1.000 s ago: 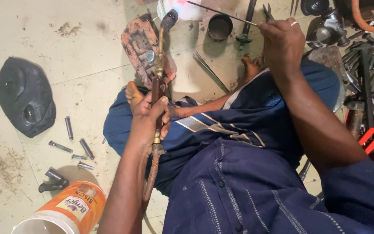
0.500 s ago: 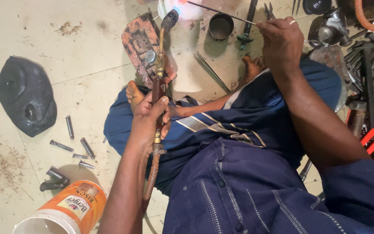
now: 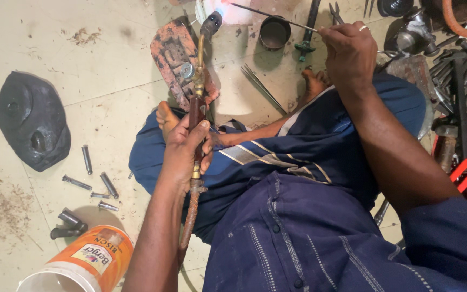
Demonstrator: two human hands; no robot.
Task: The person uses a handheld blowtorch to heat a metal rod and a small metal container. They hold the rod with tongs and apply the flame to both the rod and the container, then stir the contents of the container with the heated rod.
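Note:
I sit cross-legged on a tiled floor in dark blue clothes. My left hand (image 3: 182,151) grips the handle of a gas torch (image 3: 198,86) whose brass neck reaches forward to a dark nozzle (image 3: 211,22); a bright flame glows just beyond the tip at the top edge. My right hand (image 3: 349,51), a ring on one finger, pinches a thin metal rod (image 3: 271,13) and holds its far end by the flame. A rusty reddish metal piece (image 3: 171,57) lies on the floor under the torch neck.
A black lump (image 3: 31,127) and several loose bolts (image 3: 90,181) lie at the left. An orange and white bucket (image 3: 79,265) sits at the bottom left. A small dark cup (image 3: 274,32), spare rods (image 3: 263,86) and a heap of tools (image 3: 455,81) fill the top and right.
Both hands keep their grip and barely shift. The torch nozzle and rod tip stay together at the flame.

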